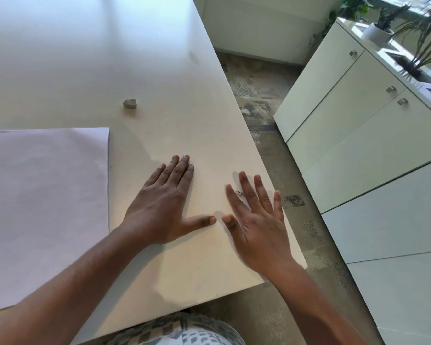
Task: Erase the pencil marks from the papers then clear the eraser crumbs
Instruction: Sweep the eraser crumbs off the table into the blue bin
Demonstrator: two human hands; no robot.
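Near the counter's point(159, 70) right edge, the left hand point(159, 207) lies flat, fingers spread and empty, while the right hand point(256, 227) hovers just beside it, palm up, holding nothing. Eraser crumbs point(239, 193) sit by its index finger. Paper point(45, 207) lies left; the eraser point(129, 104) rests well beyond.

The white worktop point(85, 58) fills the left and middle of the view, with its far part shining from the light. At 3 o'clock stands a row of white cabinets point(358, 135) with small metal knobs point(391, 89), and between them and the worktop the floor has a patterned grey carpet point(261, 100). At 1 o'clock, on top of the cabinets, a white pot point(375, 33) holds a green plant point(393, 14), with more leaves just beside it.
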